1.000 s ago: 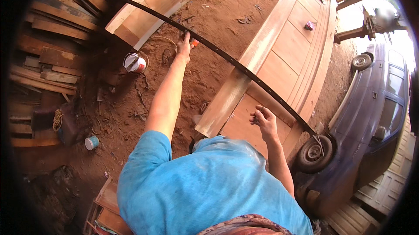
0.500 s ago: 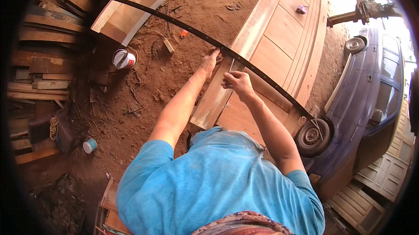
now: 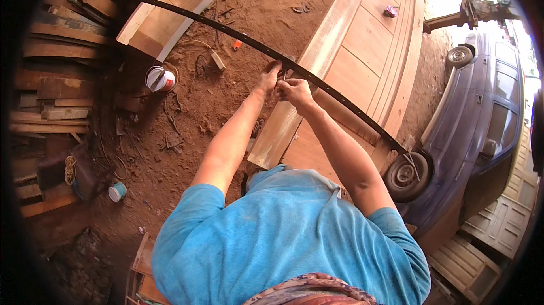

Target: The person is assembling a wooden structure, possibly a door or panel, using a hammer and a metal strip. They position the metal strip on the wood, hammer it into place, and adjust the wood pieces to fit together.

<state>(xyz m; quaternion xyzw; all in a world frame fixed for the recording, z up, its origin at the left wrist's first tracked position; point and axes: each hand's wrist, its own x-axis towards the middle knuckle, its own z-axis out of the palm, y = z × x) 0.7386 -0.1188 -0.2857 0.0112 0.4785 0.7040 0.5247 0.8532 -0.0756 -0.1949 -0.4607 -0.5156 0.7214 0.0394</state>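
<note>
A long dark strip with a row of small holes (image 3: 215,24) runs slantwise across the view, from the upper left down to the car's front wheel. My left hand (image 3: 267,80) is closed at the strip's near edge, around its middle. Just to the right, my right hand (image 3: 296,94) pinches a thin, light-coloured rod close to the left fingertips; the fingers hide most of it. Beneath the strip and both hands lies a large panelled wooden door (image 3: 352,70), its pale edge board reaching toward my waist.
Left on the dirt floor are a white paint bucket (image 3: 164,80), a blue-white tin (image 3: 117,192) and an extension socket (image 3: 217,60). Stacked planks (image 3: 62,84) line the far left. Another wooden piece (image 3: 164,16) lies upper left; a blue car (image 3: 470,129) stands right.
My right hand has moved left with the thin rod, up against my left hand. The left hand and the dark strip stay nearly where they were.
</note>
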